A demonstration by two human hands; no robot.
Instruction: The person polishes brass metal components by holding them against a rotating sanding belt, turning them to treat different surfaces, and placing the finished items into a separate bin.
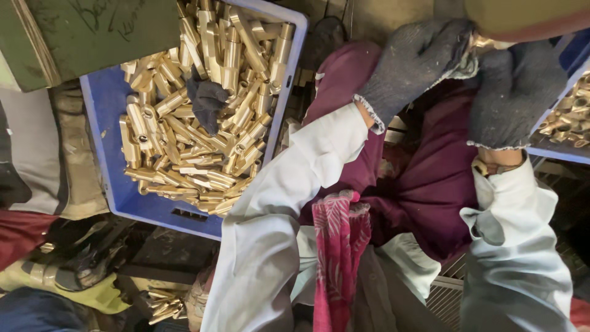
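Nearest us we see a pink patterned cloth (341,246) hanging between our white sleeves (276,215), over a maroon lap cloth (430,178). Further out, our left hand (418,61) and right hand (513,92), both in coarse grey knit gloves, meet around a small brass part (482,43); both curl on it, the part mostly hidden. To the left a blue plastic crate (107,104) holds a heap of shiny brass fittings (196,123) with a dark glove (208,101) on top. A second blue crate (562,150) of brass pieces crowds the right edge, leaving little room around the hands.
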